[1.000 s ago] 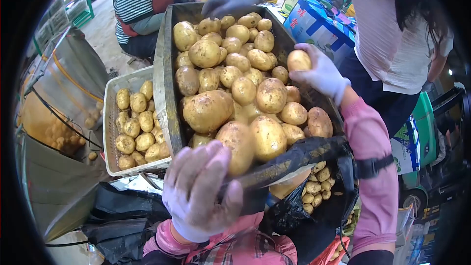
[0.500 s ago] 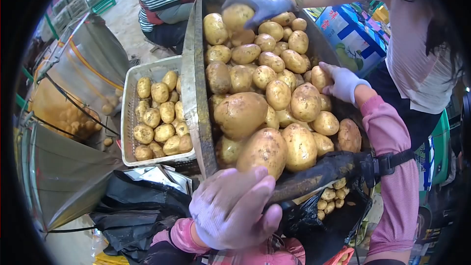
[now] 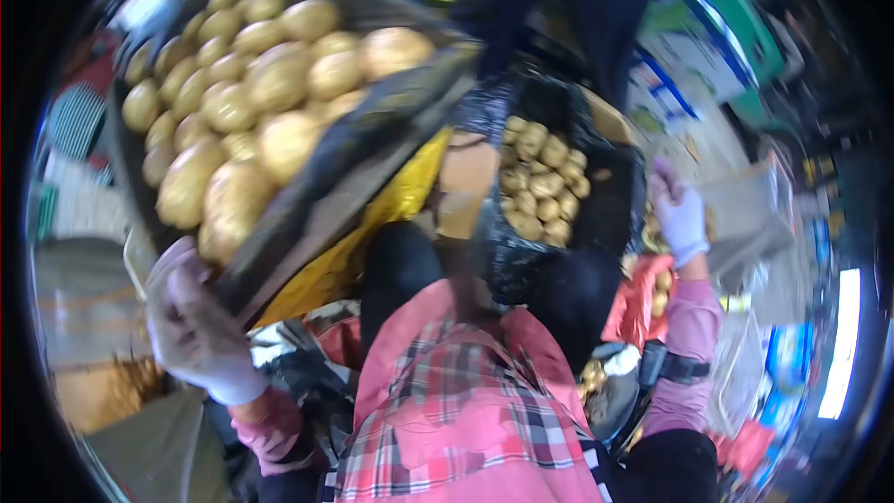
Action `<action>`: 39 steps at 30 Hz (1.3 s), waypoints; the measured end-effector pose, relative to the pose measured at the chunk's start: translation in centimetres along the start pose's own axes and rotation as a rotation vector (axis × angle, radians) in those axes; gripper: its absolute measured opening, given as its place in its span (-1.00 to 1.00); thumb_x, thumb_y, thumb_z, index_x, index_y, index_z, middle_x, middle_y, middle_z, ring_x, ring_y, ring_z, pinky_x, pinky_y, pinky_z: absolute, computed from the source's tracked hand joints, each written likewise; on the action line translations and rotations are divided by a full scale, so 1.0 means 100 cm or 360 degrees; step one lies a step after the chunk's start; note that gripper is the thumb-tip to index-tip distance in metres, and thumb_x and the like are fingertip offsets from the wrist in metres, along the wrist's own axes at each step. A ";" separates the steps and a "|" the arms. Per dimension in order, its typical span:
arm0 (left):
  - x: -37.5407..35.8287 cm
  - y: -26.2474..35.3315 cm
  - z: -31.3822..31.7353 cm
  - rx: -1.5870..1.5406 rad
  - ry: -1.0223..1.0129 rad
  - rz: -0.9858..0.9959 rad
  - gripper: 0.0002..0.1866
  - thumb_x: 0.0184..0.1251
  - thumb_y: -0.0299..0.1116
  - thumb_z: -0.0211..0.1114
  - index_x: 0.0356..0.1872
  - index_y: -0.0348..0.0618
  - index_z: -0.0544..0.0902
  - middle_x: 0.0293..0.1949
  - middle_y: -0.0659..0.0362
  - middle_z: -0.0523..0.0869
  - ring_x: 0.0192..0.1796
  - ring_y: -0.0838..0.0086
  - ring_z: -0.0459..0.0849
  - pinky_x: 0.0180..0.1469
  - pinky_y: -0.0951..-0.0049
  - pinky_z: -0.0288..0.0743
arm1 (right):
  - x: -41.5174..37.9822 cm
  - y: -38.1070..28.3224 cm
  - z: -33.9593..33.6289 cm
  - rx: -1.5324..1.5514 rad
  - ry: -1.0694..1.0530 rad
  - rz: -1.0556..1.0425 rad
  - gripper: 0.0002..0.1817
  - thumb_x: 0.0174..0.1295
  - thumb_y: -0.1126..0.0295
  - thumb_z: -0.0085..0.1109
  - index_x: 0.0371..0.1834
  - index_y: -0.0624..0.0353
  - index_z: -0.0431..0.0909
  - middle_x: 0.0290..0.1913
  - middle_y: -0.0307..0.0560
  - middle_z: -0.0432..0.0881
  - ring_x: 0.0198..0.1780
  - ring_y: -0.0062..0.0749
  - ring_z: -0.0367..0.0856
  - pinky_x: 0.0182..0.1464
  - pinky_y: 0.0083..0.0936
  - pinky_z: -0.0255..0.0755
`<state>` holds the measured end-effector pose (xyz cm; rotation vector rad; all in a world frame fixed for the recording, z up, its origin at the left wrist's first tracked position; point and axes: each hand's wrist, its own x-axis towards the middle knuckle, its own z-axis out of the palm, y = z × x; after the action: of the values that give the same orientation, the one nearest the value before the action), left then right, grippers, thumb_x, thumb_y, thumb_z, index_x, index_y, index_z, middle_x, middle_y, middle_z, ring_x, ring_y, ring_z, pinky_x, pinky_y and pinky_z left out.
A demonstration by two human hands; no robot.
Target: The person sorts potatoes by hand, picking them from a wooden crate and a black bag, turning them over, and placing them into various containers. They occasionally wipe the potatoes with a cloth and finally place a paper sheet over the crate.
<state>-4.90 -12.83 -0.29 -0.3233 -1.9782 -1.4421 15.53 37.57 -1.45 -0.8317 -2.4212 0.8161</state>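
My left hand [image 3: 197,321], in a pale glove, is beside the near corner of a large trough of potatoes [image 3: 223,107]. Its fingers look apart with nothing in them, though motion smears them. On the other side, my right hand [image 3: 680,214] reaches out with fingers stretched, also gloved and without a visible potato. Close to it are a few potatoes [image 3: 654,233] in a bag, partly hidden by the hand. Between my arms, a box lined with black plastic [image 3: 605,210] holds several smaller potatoes [image 3: 540,182].
A red bag [image 3: 626,305] with potatoes stands below my right hand. Yellow sheeting [image 3: 400,191] hangs under the trough's dark padded edge [image 3: 345,158]. Another person's gloved hand [image 3: 154,19] is at the trough's far left end. A green tub [image 3: 731,14] stands at upper right.
My view has swung down and to the right, so the trough now sits at upper left. My right hand has left the potato in the trough and moved out to the bags at right.
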 end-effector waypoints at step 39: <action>-0.020 0.034 0.007 0.1504 -0.0305 0.0255 -0.54 0.54 0.00 0.07 -0.34 -0.19 0.70 -0.25 -0.16 0.74 -0.12 -0.13 0.71 -0.02 0.02 0.56 | -0.254 0.431 0.074 0.0227 0.0807 0.0469 -0.19 0.34 -0.14 0.13 0.47 0.26 0.37 0.37 0.16 0.52 0.31 -0.10 0.56 0.37 -0.24 0.39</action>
<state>-1.74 -10.55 0.87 -0.1795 -2.4672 -0.2810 46.57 45.57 -40.59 -1.1906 -1.8045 0.7584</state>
